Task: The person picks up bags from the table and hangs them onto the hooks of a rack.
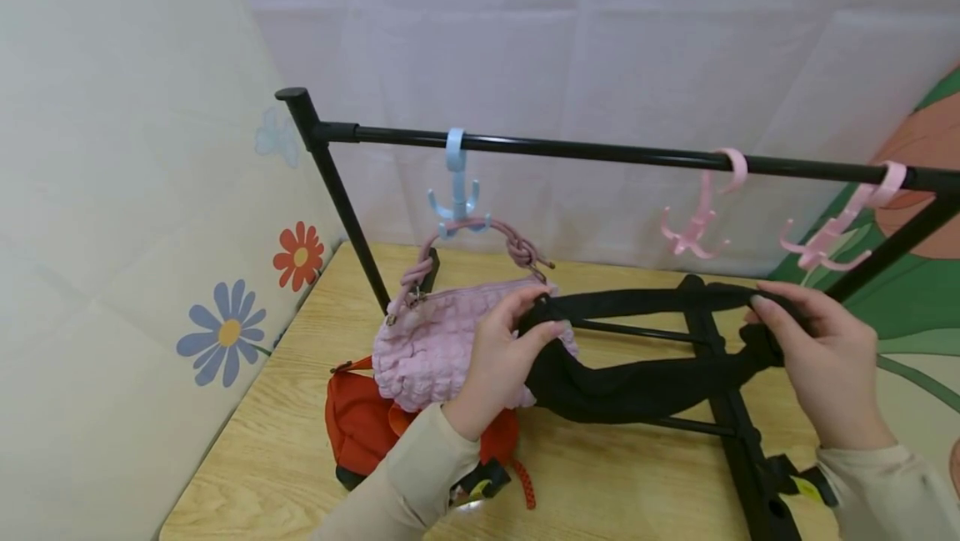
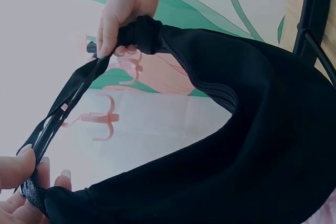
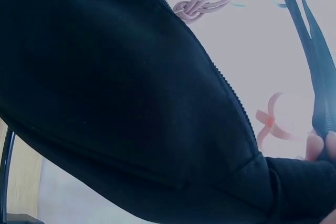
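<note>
A black fabric bag [image 1: 637,391] with a zipper and strap is stretched sideways between both hands. The left hand [image 1: 498,358] pinches its left end, where strap and body meet, in front of a pink puffy bag [image 1: 435,345]. At the other end the right hand [image 1: 825,358] grips the knotted part of the strap. In the left wrist view the strap [image 2: 65,95] runs between the two hands, the zipper lying along the bag's inner curve. The right wrist view is largely filled by the bag's body [image 3: 131,93], with fingertips [image 3: 315,148] at its right edge.
Across the black rack's bar [image 1: 555,147] hang a light blue hook [image 1: 457,182], holding the pink bag's handle, and two pink hooks [image 1: 697,220] [image 1: 832,228]. A red bag [image 1: 360,420] lies on the wooden table [image 1: 255,458] below the pink one. The rack's base bar [image 1: 750,458] extends forward at right.
</note>
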`<action>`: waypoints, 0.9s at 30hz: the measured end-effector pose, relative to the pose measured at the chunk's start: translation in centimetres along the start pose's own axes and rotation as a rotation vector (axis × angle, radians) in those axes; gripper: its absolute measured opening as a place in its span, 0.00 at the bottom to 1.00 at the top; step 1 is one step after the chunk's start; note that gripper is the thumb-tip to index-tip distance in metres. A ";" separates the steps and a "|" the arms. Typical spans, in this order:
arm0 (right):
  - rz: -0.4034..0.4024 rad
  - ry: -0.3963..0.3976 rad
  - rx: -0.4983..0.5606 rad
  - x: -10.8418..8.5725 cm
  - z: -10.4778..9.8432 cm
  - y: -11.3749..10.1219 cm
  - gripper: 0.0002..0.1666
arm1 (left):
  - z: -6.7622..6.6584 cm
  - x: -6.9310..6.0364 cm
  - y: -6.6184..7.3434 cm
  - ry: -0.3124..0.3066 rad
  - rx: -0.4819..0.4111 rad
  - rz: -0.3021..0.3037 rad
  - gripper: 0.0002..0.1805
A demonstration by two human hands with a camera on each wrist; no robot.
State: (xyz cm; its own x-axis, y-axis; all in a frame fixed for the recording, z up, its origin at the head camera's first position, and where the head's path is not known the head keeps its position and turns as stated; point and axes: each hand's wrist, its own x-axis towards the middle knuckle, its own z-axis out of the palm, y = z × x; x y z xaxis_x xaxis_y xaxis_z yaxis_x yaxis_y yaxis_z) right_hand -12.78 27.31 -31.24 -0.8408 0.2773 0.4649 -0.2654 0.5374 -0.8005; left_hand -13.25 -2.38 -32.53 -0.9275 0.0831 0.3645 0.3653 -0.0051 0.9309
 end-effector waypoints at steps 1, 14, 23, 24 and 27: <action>0.002 -0.002 0.000 0.0 0.0 0.0 0.13 | 0.0 0.1 -0.1 0.001 0.003 0.001 0.20; 0.002 0.008 0.014 0.4 0.3 -0.4 0.13 | -0.1 0.7 -0.1 -0.011 -0.012 -0.018 0.19; 0.009 0.023 0.019 0.6 0.3 -0.5 0.13 | 0.0 0.8 0.0 -0.004 -0.018 -0.029 0.19; 0.010 0.024 0.018 0.7 0.3 -0.5 0.13 | 0.0 0.8 0.0 -0.002 -0.017 -0.028 0.19; 0.013 0.029 0.026 0.8 0.3 -0.6 0.13 | 0.1 0.9 0.0 0.001 -0.020 -0.030 0.19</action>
State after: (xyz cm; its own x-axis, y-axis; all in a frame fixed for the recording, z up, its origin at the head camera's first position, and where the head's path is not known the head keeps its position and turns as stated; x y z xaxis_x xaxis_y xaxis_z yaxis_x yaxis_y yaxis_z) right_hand -13.40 26.95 -30.52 -0.8305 0.3071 0.4647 -0.2668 0.5130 -0.8159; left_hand -14.07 -2.18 -32.17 -0.9382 0.0827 0.3360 0.3353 -0.0226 0.9418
